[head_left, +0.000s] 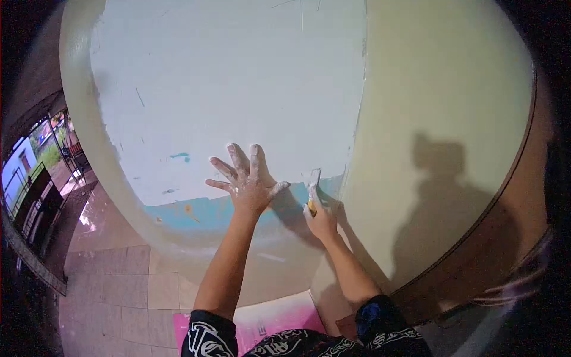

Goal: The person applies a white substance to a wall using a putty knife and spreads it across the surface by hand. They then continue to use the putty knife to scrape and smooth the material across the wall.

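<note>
My left hand (245, 185) rests against the wall with its fingers spread, and white paste coats the fingers. Close by on the right, my right hand (322, 221) is wrapped around the yellow handle of a putty knife (314, 177). White paste covers much of the knife, and its blade points up at the wall's lower right part. Around both hands is a large white-coated area (238, 77) with a few scratches and small blue spots. Beneath it runs a bare light-blue strip (205, 215) with an orange-brown mark.
A cream wall section (386, 89) adjoins on the right, bearing my shadow. Beyond it runs a brown band (470, 250). Below are floor tiles (126, 291) and a pink-and-white sheet or box (267, 318). At far left, an opening shows a dark gate (30, 202).
</note>
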`<state>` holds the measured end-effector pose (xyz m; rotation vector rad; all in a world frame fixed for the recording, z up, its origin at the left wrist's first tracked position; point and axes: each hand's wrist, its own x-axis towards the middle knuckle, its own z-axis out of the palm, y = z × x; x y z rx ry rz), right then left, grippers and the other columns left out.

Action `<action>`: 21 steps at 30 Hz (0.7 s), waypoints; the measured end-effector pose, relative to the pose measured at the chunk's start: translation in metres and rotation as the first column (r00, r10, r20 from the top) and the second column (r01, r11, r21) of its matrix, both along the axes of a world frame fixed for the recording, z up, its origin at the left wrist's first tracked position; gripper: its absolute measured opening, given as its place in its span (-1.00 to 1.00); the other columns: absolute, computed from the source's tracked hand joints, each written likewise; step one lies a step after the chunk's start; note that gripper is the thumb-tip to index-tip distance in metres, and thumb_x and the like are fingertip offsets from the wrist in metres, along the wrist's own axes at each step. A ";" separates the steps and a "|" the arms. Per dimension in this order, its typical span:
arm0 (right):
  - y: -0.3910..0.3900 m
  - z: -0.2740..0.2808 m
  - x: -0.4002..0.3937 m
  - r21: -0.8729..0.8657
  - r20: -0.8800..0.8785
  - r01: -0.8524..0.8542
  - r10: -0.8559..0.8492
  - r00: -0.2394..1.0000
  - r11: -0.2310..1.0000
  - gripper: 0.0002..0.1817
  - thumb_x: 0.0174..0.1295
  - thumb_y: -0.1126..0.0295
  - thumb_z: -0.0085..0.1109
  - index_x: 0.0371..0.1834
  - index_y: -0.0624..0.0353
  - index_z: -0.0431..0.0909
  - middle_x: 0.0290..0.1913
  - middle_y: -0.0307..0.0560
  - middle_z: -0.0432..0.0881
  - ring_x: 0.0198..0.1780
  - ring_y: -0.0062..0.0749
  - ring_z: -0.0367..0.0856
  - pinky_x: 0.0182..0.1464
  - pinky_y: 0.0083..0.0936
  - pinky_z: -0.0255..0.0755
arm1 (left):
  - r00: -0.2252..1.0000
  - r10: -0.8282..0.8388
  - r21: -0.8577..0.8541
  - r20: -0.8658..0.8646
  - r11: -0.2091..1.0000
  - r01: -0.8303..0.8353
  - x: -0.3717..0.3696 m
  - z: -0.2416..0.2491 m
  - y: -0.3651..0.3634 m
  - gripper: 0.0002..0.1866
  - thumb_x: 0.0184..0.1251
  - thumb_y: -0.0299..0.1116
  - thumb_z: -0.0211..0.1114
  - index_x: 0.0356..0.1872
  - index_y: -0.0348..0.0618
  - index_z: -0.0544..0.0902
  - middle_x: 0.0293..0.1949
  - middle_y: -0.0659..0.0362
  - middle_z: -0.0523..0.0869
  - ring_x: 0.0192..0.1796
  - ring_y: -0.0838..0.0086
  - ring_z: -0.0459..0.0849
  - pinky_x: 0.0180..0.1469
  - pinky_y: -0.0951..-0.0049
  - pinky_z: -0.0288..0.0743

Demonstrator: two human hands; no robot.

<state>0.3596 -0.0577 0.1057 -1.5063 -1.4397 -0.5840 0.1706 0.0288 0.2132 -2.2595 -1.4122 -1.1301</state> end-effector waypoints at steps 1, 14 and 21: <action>0.000 -0.005 0.006 0.013 0.074 0.075 -0.076 0.994 0.997 -0.27 0.32 0.23 0.22 0.59 -0.16 0.25 -0.22 0.20 0.74 -0.19 0.09 0.74 -0.12 -0.08 0.59 | 1.000 -0.008 0.031 0.028 1.000 0.007 0.003 0.000 -0.001 0.42 -0.27 0.64 0.41 0.65 0.14 0.05 0.64 -0.26 -0.37 0.50 -0.58 -0.69 0.06 -0.90 -0.64; -0.018 0.012 0.024 -0.191 -0.167 0.075 -0.108 0.980 0.979 -0.34 0.28 0.25 0.28 0.48 0.01 0.40 0.22 0.28 0.61 0.17 0.21 0.62 0.19 -0.11 0.51 | 0.999 0.005 0.214 0.051 0.977 -0.016 0.006 -0.014 0.013 0.39 -0.20 0.73 0.24 0.63 0.04 0.10 0.63 -0.29 -0.41 0.49 -0.60 -0.68 0.01 -0.92 -0.64; -0.012 0.006 0.047 -0.445 -0.308 0.068 -0.224 0.925 0.893 -0.30 0.36 0.11 0.16 0.57 -0.04 0.27 0.36 0.28 0.49 0.36 0.18 0.48 0.37 -0.09 0.39 | 0.999 -0.003 0.198 0.038 0.980 -0.005 0.003 -0.015 0.012 0.38 -0.17 0.69 0.28 0.64 0.05 0.07 0.63 -0.30 -0.39 0.51 -0.60 -0.65 0.02 -0.91 -0.65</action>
